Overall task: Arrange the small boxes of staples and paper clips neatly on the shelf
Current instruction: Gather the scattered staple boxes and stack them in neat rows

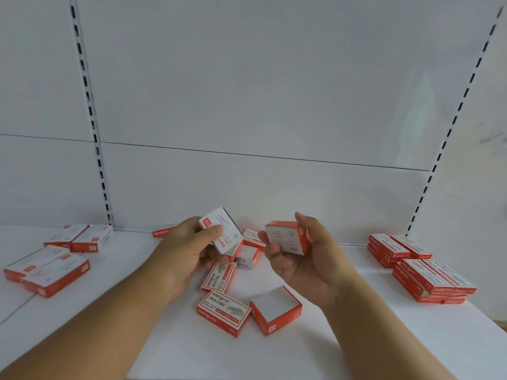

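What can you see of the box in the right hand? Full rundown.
The box in the right hand is a small, squat carton, cardboard by the look of it, with red sides and a white face carrying faint print too blurred to read. It looks closed and undamaged. It is held up off the white shelf, tilted, white face toward the camera. The right hand has it in a grip, thumb at the left edge and fingers curled over the top right corner. Nothing else touches it.

White back panel (274, 91) behind, crossed by a thin horizontal seam; slotted uprights left (90, 119) and right (455, 113).
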Demonstrator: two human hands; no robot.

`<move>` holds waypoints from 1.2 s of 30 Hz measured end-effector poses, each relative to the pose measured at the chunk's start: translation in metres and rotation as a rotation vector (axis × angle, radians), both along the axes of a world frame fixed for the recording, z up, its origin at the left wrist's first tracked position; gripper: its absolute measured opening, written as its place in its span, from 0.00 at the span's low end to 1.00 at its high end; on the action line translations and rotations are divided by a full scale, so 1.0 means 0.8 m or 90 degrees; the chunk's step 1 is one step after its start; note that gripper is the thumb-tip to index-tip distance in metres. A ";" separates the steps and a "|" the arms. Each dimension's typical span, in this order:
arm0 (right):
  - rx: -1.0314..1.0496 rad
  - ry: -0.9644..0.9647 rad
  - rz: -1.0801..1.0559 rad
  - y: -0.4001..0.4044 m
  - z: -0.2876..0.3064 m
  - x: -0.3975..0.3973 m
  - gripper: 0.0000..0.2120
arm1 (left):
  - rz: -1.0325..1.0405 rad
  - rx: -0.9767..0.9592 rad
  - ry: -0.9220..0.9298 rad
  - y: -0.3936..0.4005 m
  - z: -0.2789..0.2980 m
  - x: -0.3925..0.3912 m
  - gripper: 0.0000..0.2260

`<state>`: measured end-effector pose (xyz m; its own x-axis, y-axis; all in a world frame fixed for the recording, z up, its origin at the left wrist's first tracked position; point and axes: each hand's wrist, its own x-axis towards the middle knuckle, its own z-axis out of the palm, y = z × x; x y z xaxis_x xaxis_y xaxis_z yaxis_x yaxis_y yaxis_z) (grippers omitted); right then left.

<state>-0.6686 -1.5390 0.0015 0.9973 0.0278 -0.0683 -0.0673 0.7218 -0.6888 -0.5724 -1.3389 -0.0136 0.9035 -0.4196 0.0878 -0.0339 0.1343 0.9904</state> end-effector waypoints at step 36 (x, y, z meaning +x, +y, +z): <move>-0.830 0.199 -0.235 0.367 0.009 0.256 0.10 | 0.205 0.408 -0.205 0.314 -0.012 0.218 0.09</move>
